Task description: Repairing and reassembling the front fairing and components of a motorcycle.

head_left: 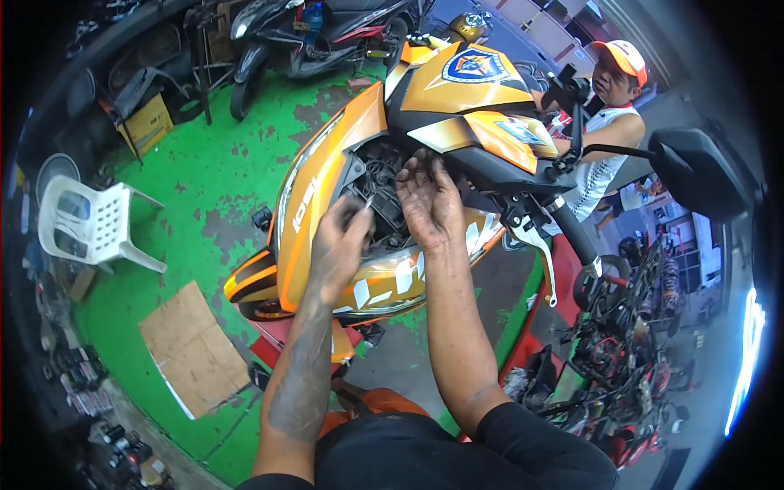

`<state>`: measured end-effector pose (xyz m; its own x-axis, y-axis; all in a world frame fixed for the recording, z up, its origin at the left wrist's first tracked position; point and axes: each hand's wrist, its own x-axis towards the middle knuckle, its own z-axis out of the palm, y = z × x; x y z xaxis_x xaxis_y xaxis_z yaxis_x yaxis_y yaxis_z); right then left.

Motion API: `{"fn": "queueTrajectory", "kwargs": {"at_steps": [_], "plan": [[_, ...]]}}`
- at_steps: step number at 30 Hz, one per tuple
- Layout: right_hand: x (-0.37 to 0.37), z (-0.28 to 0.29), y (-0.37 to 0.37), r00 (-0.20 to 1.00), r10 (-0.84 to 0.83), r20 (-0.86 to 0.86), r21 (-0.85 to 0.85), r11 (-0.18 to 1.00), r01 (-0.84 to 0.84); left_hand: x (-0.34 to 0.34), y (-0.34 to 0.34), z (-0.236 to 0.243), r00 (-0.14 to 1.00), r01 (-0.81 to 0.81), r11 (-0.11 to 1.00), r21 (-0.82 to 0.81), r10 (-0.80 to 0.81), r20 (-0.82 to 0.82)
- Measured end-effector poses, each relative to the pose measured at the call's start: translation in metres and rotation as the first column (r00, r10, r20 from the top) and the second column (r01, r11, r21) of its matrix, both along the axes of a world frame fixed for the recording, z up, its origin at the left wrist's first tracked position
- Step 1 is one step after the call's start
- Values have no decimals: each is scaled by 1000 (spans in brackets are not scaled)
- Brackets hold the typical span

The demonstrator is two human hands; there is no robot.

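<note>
An orange motorcycle (457, 77) with black and white trim stands in front of me, its seat off. Dark wiring and parts fill the uncovered bay (384, 192) behind the tank cover. On the bay's left side my left hand (339, 237) is closed in a pinch, slightly blurred; a small pale thing shows at its fingertips, too small to name. My right hand (429, 204) reaches in from the right, palm up. Its fingers are loosely curled and apart, their tips near the rear edge of the tank cover, with nothing visible in the palm.
A person (608, 135) in a cap and white sleeveless top stands beyond the handlebar (572, 233). A black mirror (698, 171) juts out at right. On the green floor are a white plastic chair (102, 220) and flattened cardboard (194, 351). A scooter (314, 49) stands behind.
</note>
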<state>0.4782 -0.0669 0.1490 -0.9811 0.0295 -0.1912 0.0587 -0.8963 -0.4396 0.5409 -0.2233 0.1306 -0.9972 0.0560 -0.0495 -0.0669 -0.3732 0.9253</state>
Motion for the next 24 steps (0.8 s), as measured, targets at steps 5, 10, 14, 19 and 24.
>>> {"fn": "queueTrajectory", "kwargs": {"at_steps": [5, 10, 14, 19, 24], "plan": [[0, 8, -5, 998, -28, -61, -181, 983, 17, 65, -45, -34, 996, -30, 989, -146, 42, 74], [-12, 7, -22, 991, -84, -100, -418, 908, 35, 127, -90, -53, 977, -72, 976, -205, 110, 181], [-13, 1, -29, 983, -153, -99, -470, 878, 89, 167, -126, -70, 955, -126, 964, -234, 182, 233], [-7, -8, -24, 980, -191, -50, -419, 895, 153, 191, -155, -72, 932, -148, 962, -228, 213, 292], [-15, -23, -19, 983, -152, -99, -530, 845, 78, 186, -154, -64, 937, -183, 950, -252, 246, 246]]}}
